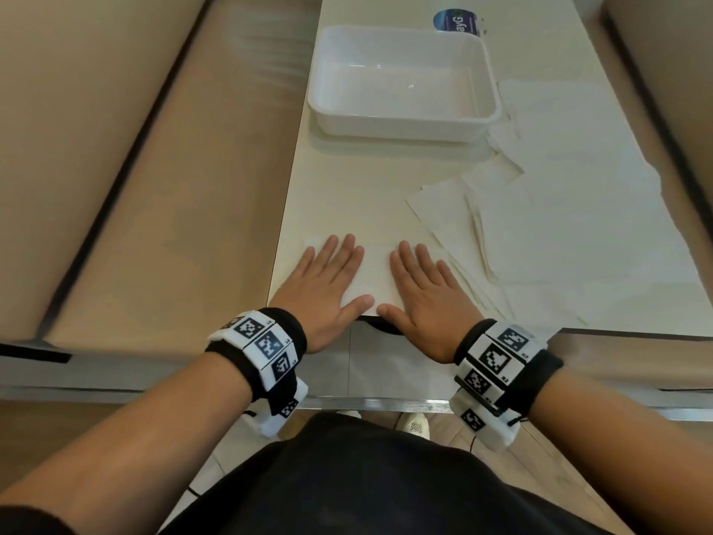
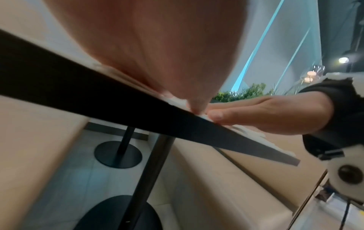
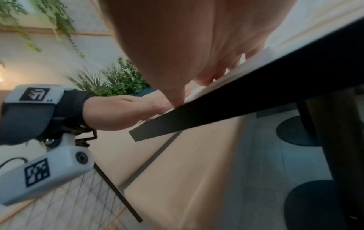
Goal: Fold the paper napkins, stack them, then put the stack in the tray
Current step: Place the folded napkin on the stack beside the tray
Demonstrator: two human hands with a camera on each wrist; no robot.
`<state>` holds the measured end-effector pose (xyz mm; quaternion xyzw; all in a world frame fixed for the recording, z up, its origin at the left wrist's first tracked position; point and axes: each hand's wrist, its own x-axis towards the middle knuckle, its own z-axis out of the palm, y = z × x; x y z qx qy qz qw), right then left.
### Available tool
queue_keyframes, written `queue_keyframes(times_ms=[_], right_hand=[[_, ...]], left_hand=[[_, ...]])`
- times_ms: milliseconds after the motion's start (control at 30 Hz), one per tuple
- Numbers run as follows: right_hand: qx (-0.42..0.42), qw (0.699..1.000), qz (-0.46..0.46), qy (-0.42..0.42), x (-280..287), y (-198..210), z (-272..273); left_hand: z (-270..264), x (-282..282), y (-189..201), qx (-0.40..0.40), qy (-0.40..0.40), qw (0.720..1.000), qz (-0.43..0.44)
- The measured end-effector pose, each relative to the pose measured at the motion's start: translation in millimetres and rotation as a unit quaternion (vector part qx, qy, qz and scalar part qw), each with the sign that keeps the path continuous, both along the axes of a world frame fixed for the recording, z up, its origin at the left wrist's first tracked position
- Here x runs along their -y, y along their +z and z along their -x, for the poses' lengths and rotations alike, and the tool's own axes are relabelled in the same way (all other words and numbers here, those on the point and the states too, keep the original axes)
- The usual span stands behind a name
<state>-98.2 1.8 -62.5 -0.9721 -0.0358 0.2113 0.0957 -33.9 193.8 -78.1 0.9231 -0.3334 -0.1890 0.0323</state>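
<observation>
Head view looks down; wrist views (close) upward past table edge (image 2: 138, 109).

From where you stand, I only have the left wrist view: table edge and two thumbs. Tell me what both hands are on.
Observer: Both hands, the left hand and the right hand, lie flat with straight fingers on one white paper napkin at the near edge of the pale table.
Operator: Report the tray.
Observer: The white rectangular plastic tray sits farther along the table, nothing visible in it.
Operator: Say where the other napkins are.
Observer: A loose pile of white napkins is spread to the right of the right hand, reaching up beside the tray.
</observation>
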Motion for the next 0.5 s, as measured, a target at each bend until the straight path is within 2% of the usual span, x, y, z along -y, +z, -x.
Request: queue_keyframes(times_ms=[200,333,400,500], right_hand=[[0.033,0.997,-0.046,-0.053,10,6,0],[0.090,0.988,-0.088,-0.084,13,12,-12],[0.118,0.985,-0.085,-0.093,12,14,-19],[0.109,0.984,-0.063,-0.124,10,19,-29]], left_hand=[[-8,-22,6,-0.021,0.051,0.998,-0.024],[-9,-32,10,-0.018,0.077,0.996,-0.043],[-8,-37,13,-0.023,0.088,0.995,-0.048],[-5,-40,11,-0.025,0.083,0.995,-0.043]])
